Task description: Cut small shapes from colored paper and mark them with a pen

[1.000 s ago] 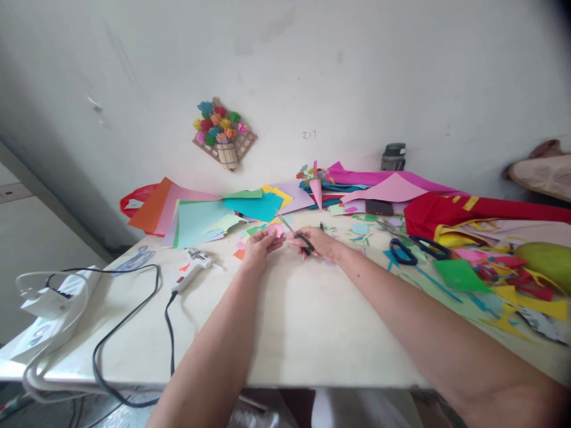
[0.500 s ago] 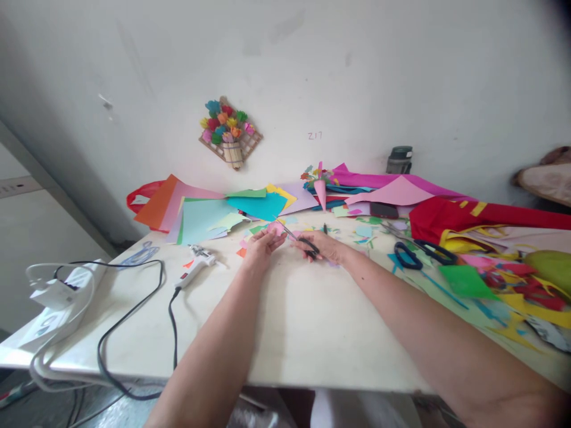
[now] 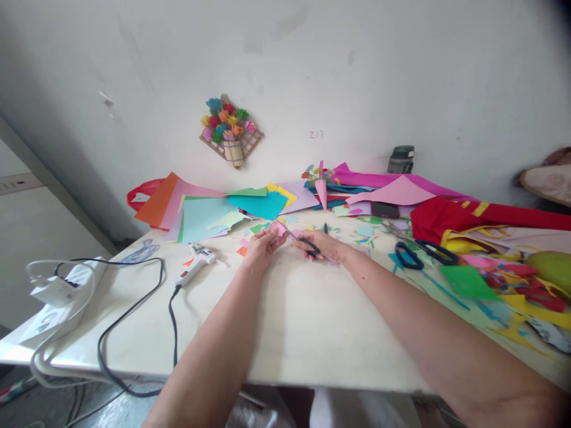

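Head view: two bare hands meet mid-tabletop [image 3: 330,351], over the far half; near strip bare between the forearms, likely kept as working room.
Power strip [image 3: 78,282]: far left, near the edge, white plug [image 3: 56,291] seated in it. Probably parked there so wires stay off the work.
Black cord [image 3: 129,315]: loops from the strip over the near edge. Likely feeds the glue gun; the join is hidden by the left forearm.
Glue gun [image 3: 194,270]: lying left of the left hand, touching nothing but its own lead and maybe an orange scrap. Looks set aside but reachable.
Sheets [image 3: 207,214]: fanned and overlapping along the wall, probably pushed back to free the front.
Left hand [image 3: 262,246]: grip pinching the pink piece [image 3: 278,229] by its near side, presumably to leave the far edge open to the blades.
Pink piece: in the fingertips, just above the tabletop. Blade contact: can't tell.
Black scissors [image 3: 308,245]: blades angled up-left alongside the piece, which suits cutting at its rim.
Right hand [image 3: 328,245]: grip closed round the scissor handles; finger placement in the loops unclear.
Paper cone [image 3: 321,193]: behind the right hand, against the wall, tip down.
Big scissors [image 3: 423,254]: right of the hands, handles nearest the person, unheld.
Scraps [image 3: 530,282]: heaped far right, seemingly out of the way.
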`<action>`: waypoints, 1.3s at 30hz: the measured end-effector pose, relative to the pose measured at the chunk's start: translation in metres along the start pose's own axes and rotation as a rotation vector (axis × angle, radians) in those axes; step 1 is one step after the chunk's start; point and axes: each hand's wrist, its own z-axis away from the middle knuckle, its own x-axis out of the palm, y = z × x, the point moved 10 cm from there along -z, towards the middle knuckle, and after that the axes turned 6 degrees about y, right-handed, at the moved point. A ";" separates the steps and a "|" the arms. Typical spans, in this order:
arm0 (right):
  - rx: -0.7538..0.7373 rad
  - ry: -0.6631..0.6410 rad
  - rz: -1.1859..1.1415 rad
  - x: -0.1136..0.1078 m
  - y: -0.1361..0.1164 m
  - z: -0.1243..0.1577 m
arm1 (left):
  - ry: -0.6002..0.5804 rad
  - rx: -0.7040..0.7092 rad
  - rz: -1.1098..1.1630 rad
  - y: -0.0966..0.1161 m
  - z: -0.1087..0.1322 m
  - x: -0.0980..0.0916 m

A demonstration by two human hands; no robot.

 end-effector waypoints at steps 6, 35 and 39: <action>0.020 0.002 0.005 0.001 0.000 0.001 | 0.002 0.004 -0.002 0.000 0.000 0.000; 0.038 -0.009 -0.029 0.002 -0.002 0.003 | 0.003 0.000 0.002 0.000 0.000 -0.001; 0.043 -0.009 -0.041 0.003 -0.002 0.003 | 0.003 0.001 0.003 0.000 0.000 0.000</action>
